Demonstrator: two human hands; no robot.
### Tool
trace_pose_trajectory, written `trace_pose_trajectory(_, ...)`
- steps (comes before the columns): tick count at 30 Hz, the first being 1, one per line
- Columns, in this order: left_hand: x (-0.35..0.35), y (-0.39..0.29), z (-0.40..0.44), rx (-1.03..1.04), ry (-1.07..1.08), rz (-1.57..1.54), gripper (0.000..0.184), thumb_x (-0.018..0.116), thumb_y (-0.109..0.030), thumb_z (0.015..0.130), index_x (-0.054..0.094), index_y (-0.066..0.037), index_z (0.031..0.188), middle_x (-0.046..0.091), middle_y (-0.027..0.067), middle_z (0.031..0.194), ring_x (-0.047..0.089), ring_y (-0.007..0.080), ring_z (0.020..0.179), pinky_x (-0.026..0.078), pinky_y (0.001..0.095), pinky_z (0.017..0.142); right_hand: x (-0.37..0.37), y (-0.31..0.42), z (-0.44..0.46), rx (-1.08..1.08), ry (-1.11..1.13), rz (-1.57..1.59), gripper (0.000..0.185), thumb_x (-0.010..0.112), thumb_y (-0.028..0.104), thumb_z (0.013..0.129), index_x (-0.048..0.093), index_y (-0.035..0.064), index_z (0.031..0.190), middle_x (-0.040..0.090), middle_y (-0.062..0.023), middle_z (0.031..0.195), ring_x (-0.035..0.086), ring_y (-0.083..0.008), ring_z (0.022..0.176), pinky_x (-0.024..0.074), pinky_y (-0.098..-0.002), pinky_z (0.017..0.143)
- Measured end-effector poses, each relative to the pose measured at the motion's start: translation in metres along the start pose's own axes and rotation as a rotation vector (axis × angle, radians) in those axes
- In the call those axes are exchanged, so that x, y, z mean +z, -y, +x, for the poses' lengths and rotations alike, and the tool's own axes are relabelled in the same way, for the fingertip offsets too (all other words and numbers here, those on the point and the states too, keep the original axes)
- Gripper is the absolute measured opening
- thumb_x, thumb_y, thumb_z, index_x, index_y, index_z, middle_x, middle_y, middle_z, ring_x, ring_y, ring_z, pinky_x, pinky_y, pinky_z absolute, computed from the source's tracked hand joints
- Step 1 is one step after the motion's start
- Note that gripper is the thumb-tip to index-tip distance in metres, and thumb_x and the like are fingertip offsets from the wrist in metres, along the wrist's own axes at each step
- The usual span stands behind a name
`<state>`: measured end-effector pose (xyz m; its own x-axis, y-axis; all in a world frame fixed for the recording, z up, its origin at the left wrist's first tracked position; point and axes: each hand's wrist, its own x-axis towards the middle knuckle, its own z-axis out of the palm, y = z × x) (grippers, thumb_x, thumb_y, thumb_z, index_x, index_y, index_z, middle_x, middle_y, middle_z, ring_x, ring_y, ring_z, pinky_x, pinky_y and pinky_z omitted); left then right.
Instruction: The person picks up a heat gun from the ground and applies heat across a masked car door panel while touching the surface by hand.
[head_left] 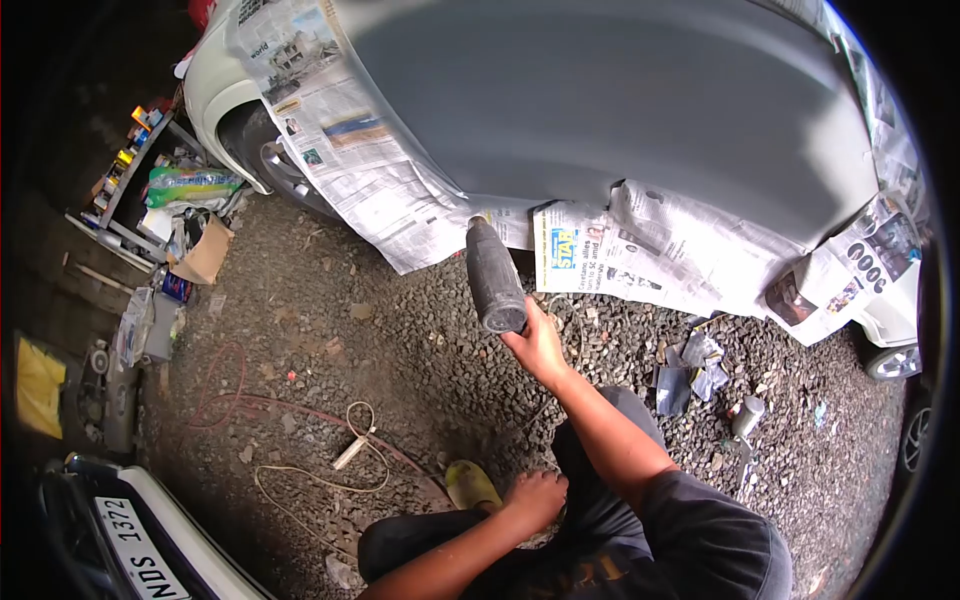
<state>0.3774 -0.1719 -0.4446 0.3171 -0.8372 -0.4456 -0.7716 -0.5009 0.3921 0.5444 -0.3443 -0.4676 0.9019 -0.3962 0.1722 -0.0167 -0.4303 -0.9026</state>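
My right hand (540,345) is closed around a dark heat gun (492,278), its rear end towards me. The nozzle points away, at the lower edge of a grey-coated car panel (620,90). Newspaper sheets (385,190) cover the car along the panel's left side, and more newspaper (690,245) hangs along its lower edge. Down near my knees, my left hand (537,500) rests with its fingers curled in; I see nothing held in it. The heat gun's handle is mostly hidden by my right hand and the gun's body.
Gravel ground (430,370) spreads below the car. A reddish hose (300,405) and a pale cord with a white power strip (350,452) lie there. To the right are crumpled dark sheets (690,370) and a can (747,415). Cluttered shelving (135,180) and another car's bumper (190,520) stand left.
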Motion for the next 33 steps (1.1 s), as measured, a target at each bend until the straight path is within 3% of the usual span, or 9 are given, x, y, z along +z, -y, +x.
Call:
trace_pose_trajectory(3,0.007,0.003,0.002,-0.017,0.028,0.019,0.036,0.066,-0.029,0.087,0.061,-0.008,0.115,0.066,0.0142,0.108,0.064,0.0332,0.106,0.053,0.0492,0.086,0.0,0.005,-0.001,0.007,0.01,0.008,0.062,0.074,0.01,0.076,0.049,0.0002,0.132,0.063,-0.0202,0.107,0.063,-0.0296,0.073,0.0521,-0.0397,0.069)
trace_pose_trajectory(6,0.013,0.005,0.0,0.008,-0.079,0.018,0.019,0.057,-0.02,0.089,0.063,-0.007,0.102,0.067,0.0123,0.102,0.067,0.0312,0.099,0.053,0.0486,0.082,-0.005,0.02,-0.003,-0.029,0.009,0.049,0.061,0.074,0.008,0.076,0.05,0.0018,0.131,0.064,-0.018,0.106,0.063,-0.0278,0.072,0.0515,-0.0379,0.067)
trace_pose_trajectory(9,0.011,0.003,0.001,-0.006,-0.057,0.009,0.019,0.056,-0.019,0.089,0.063,-0.007,0.102,0.068,0.013,0.101,0.067,0.0313,0.098,0.053,0.0488,0.081,-0.007,0.028,-0.004,-0.052,0.008,0.081,0.06,0.074,0.008,0.076,0.05,0.0021,0.131,0.064,-0.0164,0.105,0.063,-0.0269,0.071,0.0508,-0.0367,0.065)
trace_pose_trajectory(12,0.008,0.004,0.006,-0.026,0.091,0.007,0.035,0.059,-0.025,0.088,0.059,-0.007,0.119,0.066,0.0168,0.111,0.065,0.035,0.106,0.052,0.0526,0.086,-0.011,0.037,-0.004,-0.059,0.009,0.077,0.062,0.075,0.008,0.076,0.05,0.0009,0.132,0.064,-0.0166,0.106,0.062,-0.0265,0.07,0.0508,-0.0354,0.065)
trace_pose_trajectory(15,0.01,0.006,0.01,-0.026,0.111,-0.004,0.035,0.058,-0.024,0.088,0.06,-0.008,0.118,0.066,0.0177,0.112,0.064,0.0358,0.107,0.052,0.0529,0.087,-0.01,0.034,-0.003,-0.196,-0.061,0.101,0.064,0.075,0.008,0.075,0.05,-0.0004,0.133,0.064,-0.0164,0.109,0.062,-0.0254,0.07,0.0507,-0.0345,0.064)
trace_pose_trajectory(22,0.017,0.007,0.017,-0.041,0.114,-0.023,0.034,0.058,-0.021,0.085,0.062,-0.008,0.117,0.066,0.0188,0.111,0.064,0.0368,0.108,0.05,0.0539,0.089,-0.034,0.08,0.002,-0.226,-0.035,0.153,0.059,0.075,0.007,0.077,0.051,-0.001,0.131,0.062,-0.0147,0.106,0.064,-0.0233,0.076,0.0513,-0.0333,0.064)
trace_pose_trajectory(27,0.015,0.008,0.017,-0.011,0.029,0.035,0.023,0.054,-0.018,0.088,0.065,-0.006,0.105,0.069,0.0167,0.107,0.067,0.0339,0.101,0.054,0.0477,0.084,-0.041,0.084,0.002,-0.312,-0.107,0.257,0.055,0.076,0.004,0.076,0.052,-0.0017,0.126,0.063,-0.0135,0.106,0.066,-0.0225,0.086,0.0531,-0.0325,0.07)
trace_pose_trajectory(30,0.014,0.013,0.019,-0.009,0.093,-0.028,0.036,0.059,-0.019,0.083,0.061,-0.008,0.117,0.066,0.0174,0.113,0.063,0.0347,0.109,0.051,0.0532,0.089,-0.048,0.085,-0.005,-0.206,-0.147,0.368,0.053,0.076,0.004,0.076,0.053,-0.0022,0.123,0.064,-0.0137,0.105,0.066,-0.0207,0.091,0.0538,-0.0325,0.076)
trace_pose_trajectory(33,0.027,0.015,0.023,0.012,-0.008,-0.008,0.023,0.058,-0.018,0.085,0.067,-0.006,0.102,0.069,0.0175,0.104,0.067,0.0343,0.098,0.054,0.0493,0.083,-0.045,0.074,-0.009,-0.18,-0.282,0.47,0.047,0.077,0.007,0.076,0.058,-0.0036,0.118,0.067,-0.0135,0.105,0.066,-0.0215,0.093,0.0528,-0.0335,0.084)
